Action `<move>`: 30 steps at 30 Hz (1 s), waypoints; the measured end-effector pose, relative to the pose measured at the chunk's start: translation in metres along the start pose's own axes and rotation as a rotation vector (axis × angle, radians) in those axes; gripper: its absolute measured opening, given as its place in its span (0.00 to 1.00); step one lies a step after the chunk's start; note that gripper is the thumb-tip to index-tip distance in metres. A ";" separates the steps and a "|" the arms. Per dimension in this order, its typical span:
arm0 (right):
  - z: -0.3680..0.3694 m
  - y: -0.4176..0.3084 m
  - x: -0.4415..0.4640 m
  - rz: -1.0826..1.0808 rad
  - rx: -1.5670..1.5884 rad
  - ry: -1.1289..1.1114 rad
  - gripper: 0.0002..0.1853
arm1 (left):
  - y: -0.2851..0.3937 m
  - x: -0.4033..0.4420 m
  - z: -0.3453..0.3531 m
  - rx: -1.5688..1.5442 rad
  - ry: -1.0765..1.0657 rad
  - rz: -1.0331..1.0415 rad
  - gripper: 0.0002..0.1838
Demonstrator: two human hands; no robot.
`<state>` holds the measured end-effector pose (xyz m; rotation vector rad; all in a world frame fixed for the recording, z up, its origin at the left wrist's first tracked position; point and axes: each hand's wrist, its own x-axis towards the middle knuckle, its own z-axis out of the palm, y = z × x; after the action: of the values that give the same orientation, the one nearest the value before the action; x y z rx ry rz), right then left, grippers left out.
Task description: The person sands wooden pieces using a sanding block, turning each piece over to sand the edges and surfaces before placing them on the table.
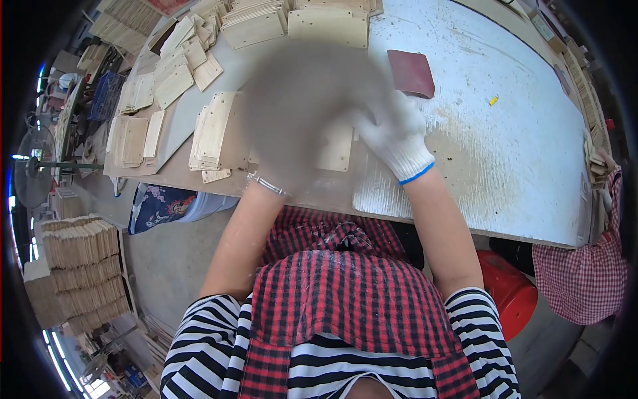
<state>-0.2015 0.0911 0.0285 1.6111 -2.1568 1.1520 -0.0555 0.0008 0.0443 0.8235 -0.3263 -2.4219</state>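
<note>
A grey blurred patch covers the middle of the view and hides most of my left hand; only the wrist with a bracelet shows below it. My right hand [397, 141], in a white knitted glove with a blue cuff, reaches in from the right, its fingertips lost in the blur. Between the hands lies a thin wooden piece [337, 149] with small holes. Left of my left wrist is a stack of similar wooden pieces [214, 136]. A dark red sheet [411, 74] lies just beyond my right hand.
More wooden pieces [174, 78] are piled at the back left of the table [525, 133]. A small yellow object [493, 100] lies to the right. Below the table's right side is a red stool [508, 296]. Stacked wood [83, 269] stands on the left.
</note>
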 end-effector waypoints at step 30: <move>0.001 0.007 0.002 0.064 -0.389 0.072 0.20 | 0.016 0.002 -0.018 2.143 -0.327 1.125 0.20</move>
<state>-0.2083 0.0893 0.0261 1.3201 -2.2265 0.7311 -0.0388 -0.0137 0.0356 0.4647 -2.6398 -0.3528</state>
